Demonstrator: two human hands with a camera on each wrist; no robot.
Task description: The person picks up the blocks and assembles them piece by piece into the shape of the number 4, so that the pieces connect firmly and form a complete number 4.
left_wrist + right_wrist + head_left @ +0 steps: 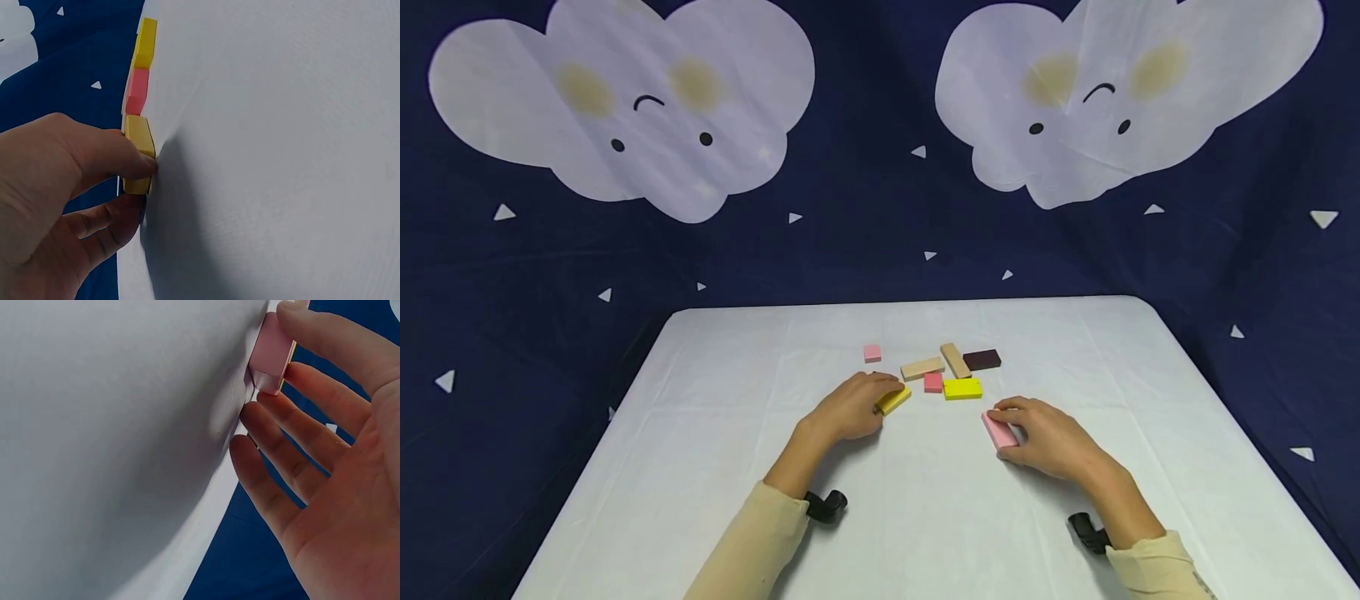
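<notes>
My left hand (855, 406) pinches a dull yellow block (894, 400) between thumb and fingers, just left of a group of blocks. In the left wrist view, the thumb lies across that block's face (139, 134). A pink block (1000, 431) is held between the thumb and fingers of my right hand (1051, 437), nearer the front and right of the group. In the right wrist view, the thumb is at the upper end of the pink block (271, 350), and the lower fingers are spread apart. The group includes a red-pink block (932, 382) touching a bright yellow block (962, 389).
Behind these lie two light wooden blocks (922, 368) and a dark brown block (982, 360). A small pink block (872, 353) sits apart at the back left. The white-covered table (760, 350) ends at a dark blue cloth backdrop (865, 258) with clouds.
</notes>
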